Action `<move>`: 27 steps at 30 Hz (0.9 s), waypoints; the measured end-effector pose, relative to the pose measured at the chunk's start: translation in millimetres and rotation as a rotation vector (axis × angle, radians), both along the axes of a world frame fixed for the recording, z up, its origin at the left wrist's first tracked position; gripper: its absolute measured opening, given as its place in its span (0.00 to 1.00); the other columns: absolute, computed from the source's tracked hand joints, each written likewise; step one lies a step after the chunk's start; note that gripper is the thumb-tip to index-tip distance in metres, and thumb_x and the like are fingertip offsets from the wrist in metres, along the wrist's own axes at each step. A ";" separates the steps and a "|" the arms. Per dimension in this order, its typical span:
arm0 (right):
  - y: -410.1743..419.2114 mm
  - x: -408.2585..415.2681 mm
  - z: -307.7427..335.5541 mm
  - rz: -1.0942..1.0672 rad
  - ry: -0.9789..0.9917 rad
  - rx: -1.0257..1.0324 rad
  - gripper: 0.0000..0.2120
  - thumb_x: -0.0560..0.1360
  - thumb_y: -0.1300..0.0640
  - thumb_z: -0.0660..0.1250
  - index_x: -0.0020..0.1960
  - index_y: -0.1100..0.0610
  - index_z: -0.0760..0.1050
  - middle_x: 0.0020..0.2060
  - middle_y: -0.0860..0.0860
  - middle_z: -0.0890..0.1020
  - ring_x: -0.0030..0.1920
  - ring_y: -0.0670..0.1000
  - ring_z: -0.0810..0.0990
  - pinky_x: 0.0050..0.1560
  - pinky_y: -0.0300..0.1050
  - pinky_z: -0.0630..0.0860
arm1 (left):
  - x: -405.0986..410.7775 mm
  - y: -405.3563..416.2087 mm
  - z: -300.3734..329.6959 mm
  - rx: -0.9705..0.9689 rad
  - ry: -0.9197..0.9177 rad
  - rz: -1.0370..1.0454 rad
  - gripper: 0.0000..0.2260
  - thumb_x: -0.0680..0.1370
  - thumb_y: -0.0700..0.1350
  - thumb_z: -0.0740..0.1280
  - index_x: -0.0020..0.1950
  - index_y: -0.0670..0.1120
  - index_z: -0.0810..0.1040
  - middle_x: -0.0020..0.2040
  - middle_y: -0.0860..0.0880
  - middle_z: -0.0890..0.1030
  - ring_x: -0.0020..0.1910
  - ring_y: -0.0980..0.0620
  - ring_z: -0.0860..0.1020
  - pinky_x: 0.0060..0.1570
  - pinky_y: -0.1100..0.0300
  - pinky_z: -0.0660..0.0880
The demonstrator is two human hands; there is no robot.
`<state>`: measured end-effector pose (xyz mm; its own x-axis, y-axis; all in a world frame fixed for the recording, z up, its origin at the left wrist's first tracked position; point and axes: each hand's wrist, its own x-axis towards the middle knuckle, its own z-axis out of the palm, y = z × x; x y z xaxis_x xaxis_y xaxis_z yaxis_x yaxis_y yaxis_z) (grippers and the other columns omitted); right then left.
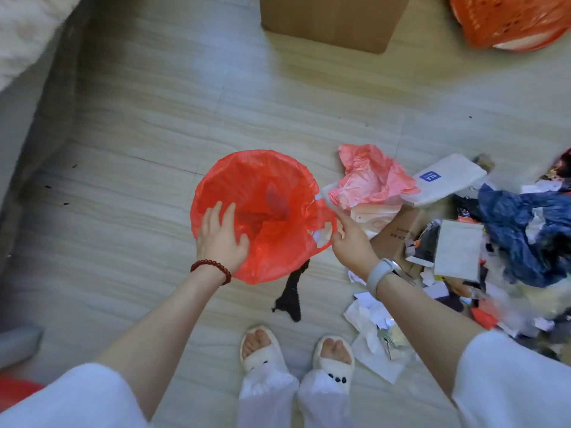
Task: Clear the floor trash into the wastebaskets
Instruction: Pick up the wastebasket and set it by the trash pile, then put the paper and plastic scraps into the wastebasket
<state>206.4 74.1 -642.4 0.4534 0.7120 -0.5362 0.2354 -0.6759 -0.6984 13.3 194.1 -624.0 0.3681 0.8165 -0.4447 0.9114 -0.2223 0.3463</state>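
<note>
Right now we see a wastebasket [262, 193] at frame centre on the tile floor [123, 180], lined with a red bag [272, 267] whose edge is folded over the rim. Our left hand [221, 239] lies flat on the bag at the basket's lower-left rim, fingers [216, 214] spread and open, not pinching anything; a dark red bead bracelet [211, 268] sits on that wrist. Our right hand [347, 242] is at the basket's right rim, touching the bag's handle loop [319, 225]; fingers look loosely curled there, but we cannot tell if they actually grip it. A grey watch [381, 274] is on that wrist. Trash is piled along the right side of the frame: a pink bag [374, 177] just right of the basket, a white box [448, 180] with a blue label beyond it, a brown box [401, 233] below those, a white paper square [457, 248], dark blue wrap [525, 227], and torn white paper [370, 322] at lower right. A black scrap [292, 291] lies on the floor just below the basket, partly under the bag's edge. Our white slippers [262, 347] are at bottom centre. A cardboard box [333, 20] is at top centre and a second, orange basket [509, 20] at upper right, well apart from the lined one. Upper left shows a white, blurred edge of bedding [21, 32].
</note>
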 end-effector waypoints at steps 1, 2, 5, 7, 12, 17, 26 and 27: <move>-10.0 1.8 4.7 -0.018 -0.012 -0.024 0.25 0.74 0.69 0.54 0.70 0.57 0.64 0.65 0.58 0.73 0.62 0.58 0.72 0.51 0.34 0.65 | 5.9 -12.5 8.5 0.015 -0.046 -0.055 0.26 0.74 0.41 0.64 0.72 0.44 0.62 0.73 0.41 0.58 0.73 0.41 0.55 0.70 0.47 0.57; -22.3 2.9 8.1 -0.045 -0.011 -0.063 0.23 0.75 0.68 0.54 0.70 0.59 0.64 0.66 0.57 0.72 0.64 0.58 0.71 0.54 0.35 0.65 | 11.0 -26.8 16.6 0.026 -0.097 -0.119 0.24 0.73 0.40 0.64 0.69 0.43 0.65 0.72 0.40 0.62 0.71 0.41 0.59 0.68 0.46 0.61; -72.7 -1.6 10.3 -0.152 0.026 -0.180 0.21 0.76 0.67 0.53 0.68 0.62 0.65 0.67 0.59 0.70 0.64 0.59 0.71 0.62 0.46 0.67 | 17.9 -80.8 25.3 0.000 -0.231 -0.348 0.20 0.71 0.35 0.64 0.63 0.40 0.72 0.65 0.39 0.70 0.64 0.38 0.69 0.60 0.47 0.69; -112.1 -8.6 4.6 -0.216 0.026 -0.217 0.20 0.76 0.68 0.53 0.67 0.63 0.67 0.66 0.60 0.71 0.64 0.59 0.71 0.61 0.45 0.66 | 16.8 -119.9 16.5 -0.121 -0.278 -0.423 0.20 0.70 0.34 0.64 0.62 0.39 0.73 0.62 0.39 0.72 0.61 0.39 0.71 0.61 0.52 0.67; -193.6 -24.2 -49.0 -0.228 -0.046 -0.319 0.20 0.75 0.67 0.56 0.67 0.62 0.68 0.65 0.60 0.71 0.64 0.58 0.70 0.64 0.46 0.65 | -0.3 -179.1 -63.8 -0.379 -0.063 -0.452 0.23 0.76 0.41 0.60 0.71 0.44 0.61 0.70 0.44 0.63 0.68 0.44 0.62 0.66 0.58 0.60; -251.8 -47.1 -136.1 0.232 -0.252 -0.551 0.29 0.76 0.53 0.60 0.74 0.50 0.54 0.72 0.56 0.60 0.71 0.60 0.58 0.66 0.56 0.65 | -17.5 -197.3 -165.3 -0.394 0.171 -0.518 0.30 0.76 0.43 0.62 0.75 0.50 0.52 0.76 0.45 0.46 0.74 0.43 0.47 0.71 0.50 0.57; -271.5 -36.2 -252.3 0.416 -0.536 -0.523 0.40 0.70 0.50 0.69 0.74 0.40 0.49 0.74 0.56 0.49 0.68 0.65 0.57 0.52 0.56 0.71 | -14.3 -187.1 -290.3 -0.080 0.303 -0.734 0.47 0.67 0.53 0.73 0.74 0.56 0.43 0.76 0.49 0.39 0.74 0.41 0.43 0.68 0.44 0.56; -270.8 -36.6 -255.3 0.399 -0.554 -0.492 0.36 0.71 0.54 0.67 0.73 0.41 0.53 0.73 0.57 0.54 0.64 0.63 0.61 0.47 0.54 0.72 | -16.1 -185.8 -293.5 -0.056 0.275 -0.750 0.45 0.67 0.52 0.74 0.74 0.55 0.47 0.76 0.48 0.43 0.73 0.41 0.46 0.67 0.44 0.58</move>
